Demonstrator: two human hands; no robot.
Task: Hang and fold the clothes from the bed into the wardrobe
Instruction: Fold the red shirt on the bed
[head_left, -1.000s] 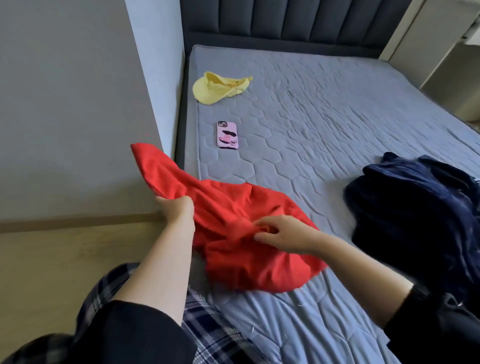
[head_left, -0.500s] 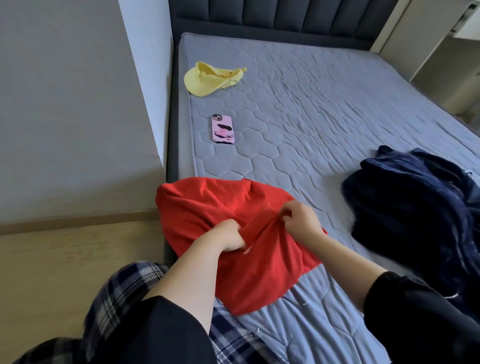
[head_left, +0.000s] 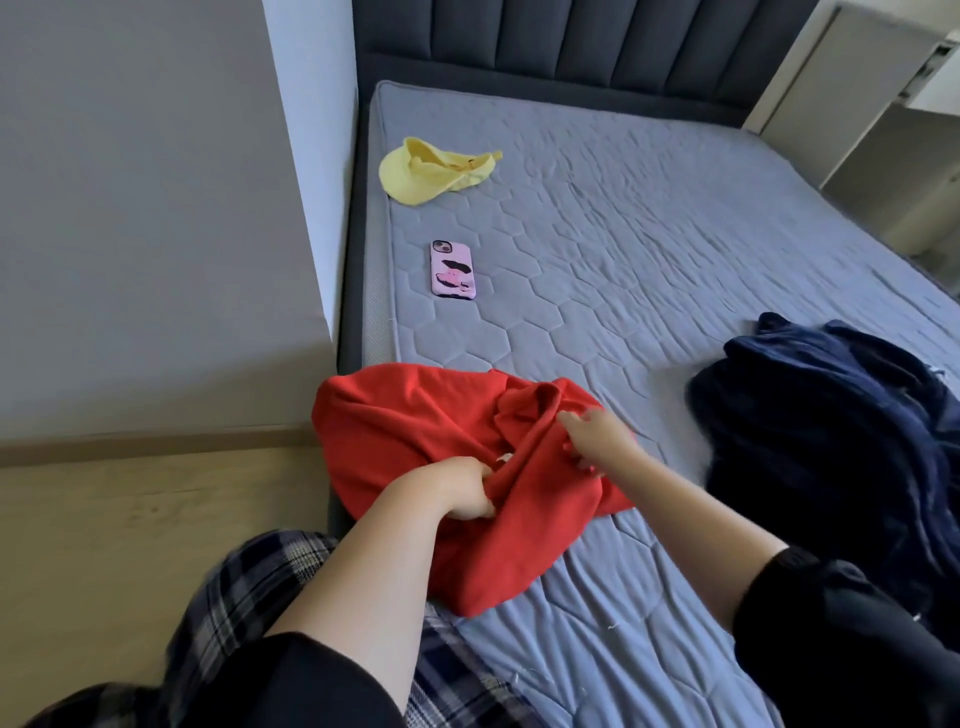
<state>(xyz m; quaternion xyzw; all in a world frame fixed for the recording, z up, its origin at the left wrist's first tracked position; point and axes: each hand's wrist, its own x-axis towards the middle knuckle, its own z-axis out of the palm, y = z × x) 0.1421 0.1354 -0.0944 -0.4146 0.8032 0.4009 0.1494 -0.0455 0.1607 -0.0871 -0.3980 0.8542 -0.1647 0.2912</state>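
the left grip clenched a bunch of the red shirt, which lay crumpled on the near corner of the bed, one side spilling over the edge. just beyond, the right grip pinched a fold of the same shirt. the step looked like sorting the shirt out before folding or hanging it. next it wanted the collar or shoulders found and the cloth spread flat on the bare quilt beyond the shirt. right of the shirt, near it, sat a navy heap, likely next in line and apt to crowd a spread. beyond the shirt lay a phone, and further on a yellow cap. no wardrobe could be made out for certain.
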